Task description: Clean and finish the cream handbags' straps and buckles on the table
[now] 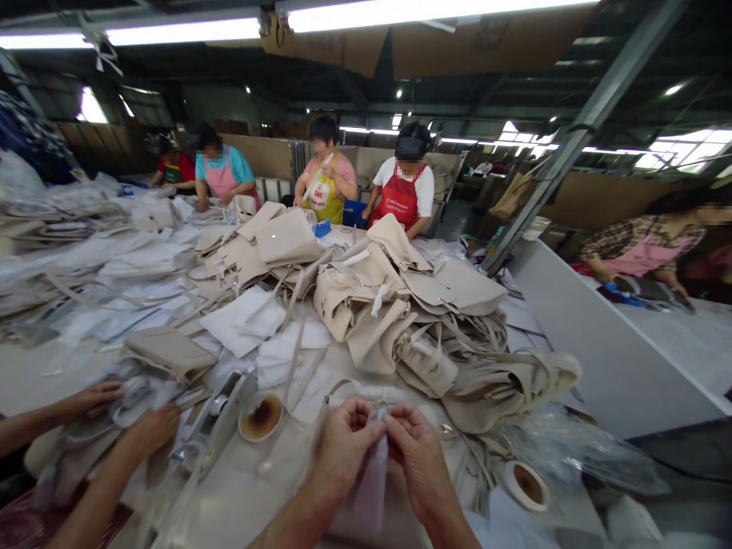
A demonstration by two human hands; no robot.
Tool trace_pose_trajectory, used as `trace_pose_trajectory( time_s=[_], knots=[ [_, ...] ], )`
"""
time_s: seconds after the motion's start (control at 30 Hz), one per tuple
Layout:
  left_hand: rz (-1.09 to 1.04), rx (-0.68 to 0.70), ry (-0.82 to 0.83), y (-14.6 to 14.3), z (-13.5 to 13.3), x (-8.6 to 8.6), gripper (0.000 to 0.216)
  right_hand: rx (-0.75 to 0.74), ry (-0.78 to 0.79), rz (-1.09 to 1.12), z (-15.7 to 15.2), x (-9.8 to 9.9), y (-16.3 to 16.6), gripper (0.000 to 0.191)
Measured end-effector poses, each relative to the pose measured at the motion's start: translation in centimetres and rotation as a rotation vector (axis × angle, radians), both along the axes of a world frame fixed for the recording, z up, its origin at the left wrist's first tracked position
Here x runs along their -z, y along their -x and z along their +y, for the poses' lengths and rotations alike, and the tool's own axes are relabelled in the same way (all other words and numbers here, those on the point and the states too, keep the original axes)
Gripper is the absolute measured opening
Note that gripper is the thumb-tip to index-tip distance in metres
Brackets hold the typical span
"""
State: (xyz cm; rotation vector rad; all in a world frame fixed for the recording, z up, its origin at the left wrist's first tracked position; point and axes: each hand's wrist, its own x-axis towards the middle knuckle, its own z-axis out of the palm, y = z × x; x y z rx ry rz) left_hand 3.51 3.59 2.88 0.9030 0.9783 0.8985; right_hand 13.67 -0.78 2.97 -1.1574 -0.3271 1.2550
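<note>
My left hand (346,446) and my right hand (418,457) meet low in the middle, thumbs and fingertips pinched together. Between them they hold the top of a thin, translucent whitish strip (371,492), which hangs down toward me. Whether it is plastic or tissue I cannot tell. Just beyond my fingers, a pale wrapped band (374,393) curves across, partly covered by my hands. Beneath lies beige material, blurred, that looks like part of a bag.
A heap of beige handbags (366,290) rises ahead, with white sheets (245,320) beside it. Round white items with brown centres (261,416) flank my hands. A co-worker's hands (146,435) handle a bag at left. Clear plastic (577,450) lies right. Several people work behind.
</note>
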Motion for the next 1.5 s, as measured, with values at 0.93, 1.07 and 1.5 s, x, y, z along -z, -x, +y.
trace_pose_trajectory(
  time_s=[0.93, 1.07, 1.5],
  knots=[
    [0.23, 0.233, -0.138, 1.4, 0.6, 0.6, 0.031, 0.07, -0.125, -0.555, -0.7, 0.2, 1.0, 0.02],
    [0.301, 0.195, -0.194, 1.1, 0.4, 0.0, 0.03, 0.044, -0.131, -0.428, -0.3, 0.0, 0.5, 0.025],
    [0.019, 0.19, 0.36, 0.7, 0.6, -1.2, 0.042, 0.065, -0.171, -0.758, -0.3, 0.6, -0.2, 0.023]
  ],
)
